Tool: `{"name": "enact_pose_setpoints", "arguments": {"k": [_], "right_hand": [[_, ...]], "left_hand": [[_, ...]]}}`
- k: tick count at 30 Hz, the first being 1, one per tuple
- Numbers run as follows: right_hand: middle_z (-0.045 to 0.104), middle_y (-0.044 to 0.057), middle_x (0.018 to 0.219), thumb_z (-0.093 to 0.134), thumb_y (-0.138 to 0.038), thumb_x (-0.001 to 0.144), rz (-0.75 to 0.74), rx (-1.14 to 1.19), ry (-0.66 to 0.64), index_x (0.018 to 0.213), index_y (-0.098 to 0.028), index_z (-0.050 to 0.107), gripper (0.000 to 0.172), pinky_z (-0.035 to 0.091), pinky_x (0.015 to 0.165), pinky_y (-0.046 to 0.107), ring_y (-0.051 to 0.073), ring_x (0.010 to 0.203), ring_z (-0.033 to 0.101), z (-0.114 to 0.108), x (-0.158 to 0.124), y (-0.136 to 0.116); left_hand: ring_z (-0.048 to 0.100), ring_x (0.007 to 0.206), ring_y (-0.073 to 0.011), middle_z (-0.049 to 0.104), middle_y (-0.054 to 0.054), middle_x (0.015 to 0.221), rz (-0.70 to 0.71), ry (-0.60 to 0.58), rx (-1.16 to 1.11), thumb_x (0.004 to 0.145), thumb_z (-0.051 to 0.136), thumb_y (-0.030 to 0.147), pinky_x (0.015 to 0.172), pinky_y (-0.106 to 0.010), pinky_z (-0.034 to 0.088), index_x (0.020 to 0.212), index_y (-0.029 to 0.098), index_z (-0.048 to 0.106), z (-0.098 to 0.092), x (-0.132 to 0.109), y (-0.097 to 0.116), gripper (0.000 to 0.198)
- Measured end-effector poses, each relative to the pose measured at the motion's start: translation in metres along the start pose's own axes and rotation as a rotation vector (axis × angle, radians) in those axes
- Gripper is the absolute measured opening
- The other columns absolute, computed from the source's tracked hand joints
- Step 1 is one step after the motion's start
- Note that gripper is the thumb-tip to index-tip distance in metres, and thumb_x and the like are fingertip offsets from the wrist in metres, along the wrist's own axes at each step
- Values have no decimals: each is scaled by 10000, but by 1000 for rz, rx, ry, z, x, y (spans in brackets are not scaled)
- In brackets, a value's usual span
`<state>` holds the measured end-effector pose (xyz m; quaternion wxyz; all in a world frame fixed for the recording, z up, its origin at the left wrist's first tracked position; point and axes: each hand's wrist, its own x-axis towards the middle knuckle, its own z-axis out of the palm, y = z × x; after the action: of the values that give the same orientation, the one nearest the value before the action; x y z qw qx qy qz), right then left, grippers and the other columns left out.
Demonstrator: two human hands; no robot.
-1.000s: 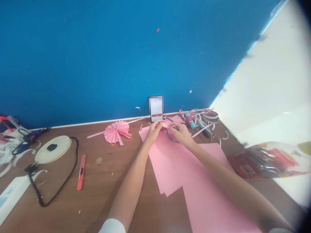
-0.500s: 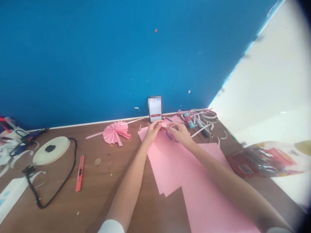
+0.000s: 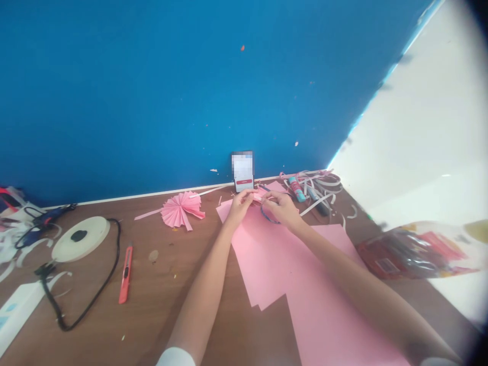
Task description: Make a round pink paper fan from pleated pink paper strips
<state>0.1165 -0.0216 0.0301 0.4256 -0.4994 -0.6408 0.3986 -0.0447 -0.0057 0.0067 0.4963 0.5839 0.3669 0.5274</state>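
Note:
My left hand (image 3: 240, 204) and my right hand (image 3: 280, 207) meet over the far end of the pink paper sheets (image 3: 290, 274). Between the fingertips of both hands is a small folded pink paper piece (image 3: 258, 196). A thin blue loop (image 3: 268, 216), perhaps scissor handles or a band, hangs at my right hand's fingers; I cannot tell which. A finished pink paper fan (image 3: 180, 208) lies to the left of my left hand on the brown table (image 3: 160, 305).
A phone (image 3: 243, 171) leans on the blue wall. A glue stick (image 3: 296, 188) and white paper strips (image 3: 320, 190) lie at the right. An orange box cutter (image 3: 125, 273), a tape roll (image 3: 79, 238), a black cable (image 3: 89, 300) and a plastic bag (image 3: 415, 251) are around.
Both hands stay together on the small pink piece with only slight finger motion. The view has shifted a little.

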Motion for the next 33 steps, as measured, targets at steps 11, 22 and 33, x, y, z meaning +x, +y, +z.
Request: {"name": "enact_pose_setpoints", "arguments": {"k": [11, 22, 33], "right_hand": [[499, -34, 541, 551, -433, 770, -5, -11, 21, 780, -167, 602, 271, 249, 475, 221, 87, 470, 345, 1, 1, 5], [479, -35, 528, 540, -505, 760, 10, -15, 20, 778, -169, 605, 342, 236, 469, 227, 87, 458, 319, 1, 0, 1], [537, -19, 572, 530, -458, 764, 39, 5, 12, 779, -157, 638, 320, 282, 488, 225, 84, 475, 367, -2, -1, -7]], "left_hand": [[635, 762, -140, 675, -48, 873, -31, -12, -35, 831, 554, 430, 751, -272, 488, 1041, 178, 618, 0, 0, -1, 334], [649, 749, -148, 682, -62, 843, -29, 8, -53, 805, 583, 451, 723, -273, 496, 1004, 163, 615, 2, 0, 1, 352], [666, 748, -165, 701, -70, 838, -39, 9, -81, 788, 618, 404, 757, -317, 517, 966, 146, 596, 3, 2, -5, 314]]}}
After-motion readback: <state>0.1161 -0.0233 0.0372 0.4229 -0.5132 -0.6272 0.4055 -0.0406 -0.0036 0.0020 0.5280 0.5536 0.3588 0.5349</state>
